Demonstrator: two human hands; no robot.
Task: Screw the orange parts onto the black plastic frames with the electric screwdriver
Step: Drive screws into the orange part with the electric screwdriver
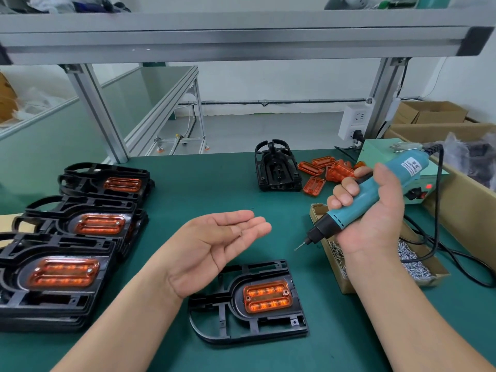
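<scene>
A black plastic frame [249,326] lies on the green mat in front of me with an orange part [267,296] seated in it. My left hand [214,245] hovers above it, palm up, fingers straight, holding nothing that I can make out. My right hand [373,213] grips the blue electric screwdriver [375,194], its bit [300,245] pointing down-left above the mat. Loose orange parts [330,170] lie at the back beside a stack of black frames [277,167].
Three stacks of frames with orange parts [64,275] fill the left side. A cardboard box of screws [418,267] sits under my right hand. The screwdriver's power unit [381,154], its cable [456,261] and large cardboard boxes [467,210] stand at the right.
</scene>
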